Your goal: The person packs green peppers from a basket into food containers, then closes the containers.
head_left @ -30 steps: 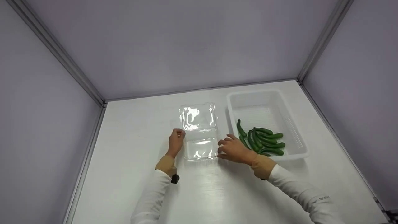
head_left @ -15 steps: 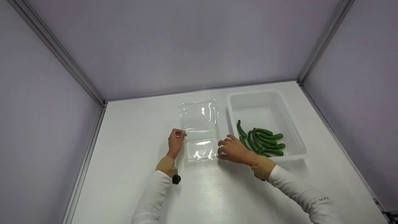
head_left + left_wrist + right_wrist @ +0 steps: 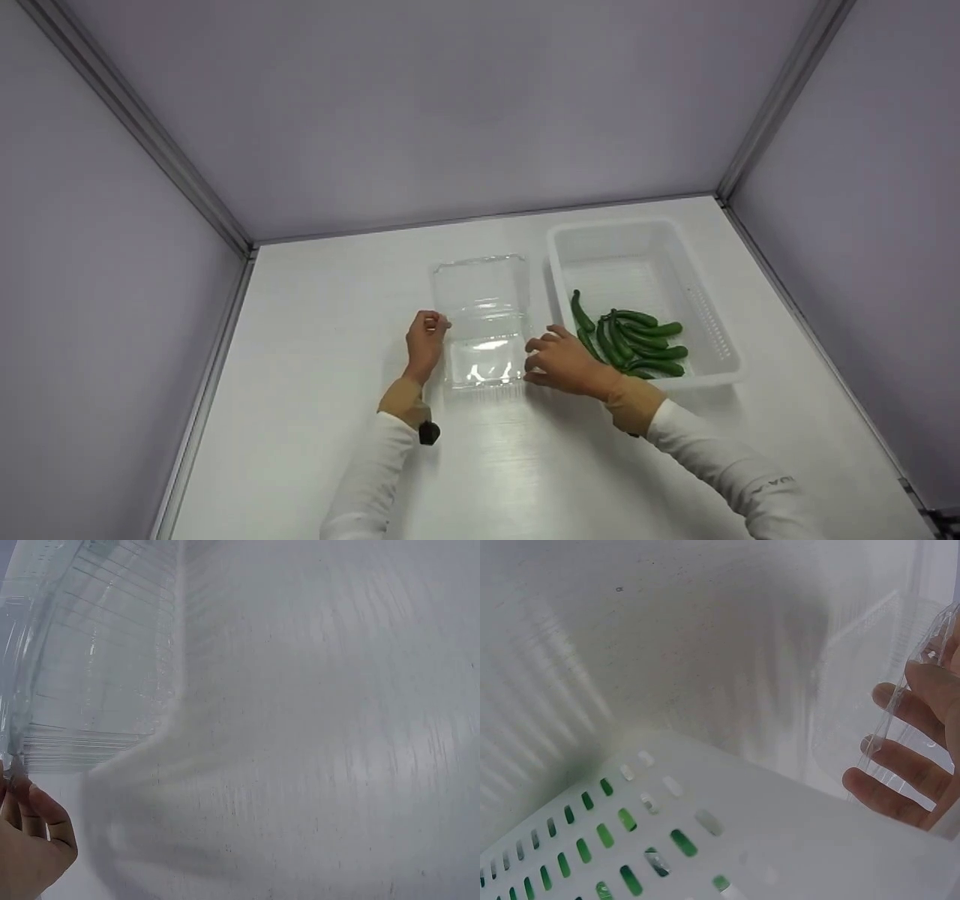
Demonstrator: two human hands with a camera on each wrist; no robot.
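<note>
A clear plastic clamshell box [image 3: 484, 360] lies in the middle of the white table with its lid [image 3: 480, 289] swung open toward the far side. My left hand [image 3: 439, 323] pinches the box's left rim near the hinge; the left wrist view shows my left hand [image 3: 26, 829] at the ribbed corner of the box [image 3: 97, 667]. Fingers and thumb of my right hand [image 3: 534, 360] grip the right rim of the base. The right wrist view shows my right hand [image 3: 911, 739] curled round the box's clear rim [image 3: 900, 701]. The box is empty.
A white slotted basket [image 3: 645, 240] stands just right of the box with several green cucumbers [image 3: 637, 341] at its near end. The basket's wall [image 3: 705, 802] lies close under my right wrist. Pale walls with metal corner posts enclose the table [image 3: 315, 315].
The open lid has swung a little and lost its glare. Both hands stay where they were on the box's rims.
</note>
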